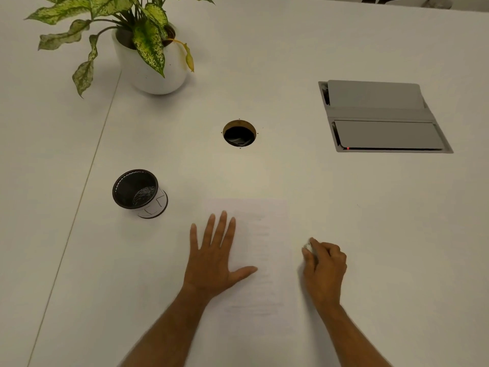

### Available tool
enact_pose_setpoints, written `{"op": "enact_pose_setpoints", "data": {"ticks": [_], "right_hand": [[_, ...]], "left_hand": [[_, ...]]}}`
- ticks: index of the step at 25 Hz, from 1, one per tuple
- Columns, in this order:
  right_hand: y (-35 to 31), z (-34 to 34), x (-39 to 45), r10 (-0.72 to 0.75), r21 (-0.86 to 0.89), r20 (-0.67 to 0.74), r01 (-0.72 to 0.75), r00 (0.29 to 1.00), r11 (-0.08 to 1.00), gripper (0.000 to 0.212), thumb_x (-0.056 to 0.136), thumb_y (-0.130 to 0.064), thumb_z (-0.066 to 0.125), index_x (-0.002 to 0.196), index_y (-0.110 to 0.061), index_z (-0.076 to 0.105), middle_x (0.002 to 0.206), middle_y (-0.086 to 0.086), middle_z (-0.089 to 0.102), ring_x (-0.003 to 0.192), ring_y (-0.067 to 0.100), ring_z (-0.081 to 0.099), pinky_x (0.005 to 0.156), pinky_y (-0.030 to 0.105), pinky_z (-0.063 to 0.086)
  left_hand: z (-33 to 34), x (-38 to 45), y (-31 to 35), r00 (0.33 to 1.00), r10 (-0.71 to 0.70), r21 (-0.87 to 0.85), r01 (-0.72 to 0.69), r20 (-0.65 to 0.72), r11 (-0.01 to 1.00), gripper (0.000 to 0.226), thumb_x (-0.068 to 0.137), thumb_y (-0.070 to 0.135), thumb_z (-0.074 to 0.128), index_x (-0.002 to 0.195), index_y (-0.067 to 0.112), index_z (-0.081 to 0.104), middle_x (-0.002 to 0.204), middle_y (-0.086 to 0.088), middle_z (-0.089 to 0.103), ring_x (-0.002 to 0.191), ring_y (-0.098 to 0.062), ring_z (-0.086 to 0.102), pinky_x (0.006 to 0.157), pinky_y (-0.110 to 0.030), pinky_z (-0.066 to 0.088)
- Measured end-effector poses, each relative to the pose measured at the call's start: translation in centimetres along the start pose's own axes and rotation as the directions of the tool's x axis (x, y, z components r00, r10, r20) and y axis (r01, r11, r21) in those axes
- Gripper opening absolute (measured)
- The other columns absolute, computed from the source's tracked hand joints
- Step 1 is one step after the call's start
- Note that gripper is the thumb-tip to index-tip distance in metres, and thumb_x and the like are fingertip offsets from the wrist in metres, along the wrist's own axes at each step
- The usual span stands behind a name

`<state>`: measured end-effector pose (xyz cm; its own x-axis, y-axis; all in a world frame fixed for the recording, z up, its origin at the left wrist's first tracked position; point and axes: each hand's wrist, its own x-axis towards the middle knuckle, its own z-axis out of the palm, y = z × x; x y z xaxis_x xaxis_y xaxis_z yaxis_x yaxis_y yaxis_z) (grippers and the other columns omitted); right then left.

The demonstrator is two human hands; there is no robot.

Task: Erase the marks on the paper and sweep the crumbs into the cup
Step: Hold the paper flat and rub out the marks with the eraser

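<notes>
Pinching a small white eraser (307, 246), right hand (324, 270) is hovering just right of the faintly marked white paper sheet (264, 250); left hand (214, 263) is lying flat, fingers spread, pinning it. Black-lined paper cup (139, 192) is standing left.

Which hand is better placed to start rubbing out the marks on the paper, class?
The right hand: it already pinches the eraser just off the paper's right edge. The left hand lies flat on the sheet, holding it down.
</notes>
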<state>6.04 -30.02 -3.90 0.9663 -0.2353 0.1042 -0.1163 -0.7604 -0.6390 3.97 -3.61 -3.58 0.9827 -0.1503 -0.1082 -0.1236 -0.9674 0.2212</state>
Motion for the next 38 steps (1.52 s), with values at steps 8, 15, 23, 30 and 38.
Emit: {"op": "enact_pose_setpoints", "data": {"ticks": [8,15,23,30,38], "right_hand": [[-3.6,1.9,0.8,-0.209,0.043,0.191,0.204,0.959,0.978,0.026,0.087,-0.010,0.072,0.113,-0.012,0.071,0.107,0.000,0.067,0.097,0.018,0.063,0.082,0.025,0.048],[-3.9,2.4,0.9,-0.259,0.028,0.287,0.263,0.922,0.965,0.018,0.092,-0.019,0.066,0.109,-0.016,0.073,0.101,-0.010,0.065,0.092,0.002,0.056,0.079,0.014,0.046],[-3.8,2.0,-2.2,-0.355,0.027,0.343,0.369,0.870,0.929,0.023,0.089,-0.023,0.067,0.111,-0.017,0.064,0.103,0.006,0.066,0.095,0.025,0.064,0.071,0.036,0.058],[-6.1,3.8,2.7,-0.357,-0.059,0.333,0.397,0.873,0.916,0.022,0.077,0.008,0.071,0.097,-0.002,0.071,0.091,0.014,0.066,0.086,0.035,0.062,0.067,0.041,0.056],[-6.5,3.9,3.1,-0.298,-0.091,0.290,0.337,0.909,0.937,0.019,0.082,0.006,0.069,0.099,-0.001,0.072,0.091,0.012,0.067,0.088,0.033,0.062,0.067,0.039,0.055]], "left_hand": [[0.9,3.8,1.0,0.985,0.000,-0.019,0.003,0.172,1.000,0.125,0.068,0.104,0.017,0.161,0.028,-0.018,0.170,-0.002,-0.024,0.155,-0.025,-0.025,0.123,-0.060,-0.013],[1.7,4.9,1.5,0.970,-0.057,-0.048,0.070,0.238,0.996,0.134,0.047,0.111,0.028,0.149,0.050,-0.034,0.162,-0.002,-0.043,0.147,-0.032,-0.041,0.107,-0.068,-0.032],[2.0,5.3,2.1,0.969,-0.094,-0.032,0.104,0.230,0.994,0.143,0.039,0.110,0.033,0.147,0.048,-0.038,0.160,-0.006,-0.044,0.145,-0.037,-0.044,0.107,-0.077,-0.022],[2.0,5.3,2.1,0.973,-0.097,-0.018,0.103,0.210,0.994,0.144,0.040,0.112,0.033,0.149,0.048,-0.035,0.159,-0.005,-0.046,0.142,-0.034,-0.048,0.102,-0.071,-0.035],[2.0,5.3,2.1,0.970,-0.099,-0.009,0.104,0.222,0.995,0.147,0.037,0.113,0.033,0.149,0.047,-0.035,0.159,-0.005,-0.046,0.143,-0.035,-0.047,0.102,-0.074,-0.030]]}}
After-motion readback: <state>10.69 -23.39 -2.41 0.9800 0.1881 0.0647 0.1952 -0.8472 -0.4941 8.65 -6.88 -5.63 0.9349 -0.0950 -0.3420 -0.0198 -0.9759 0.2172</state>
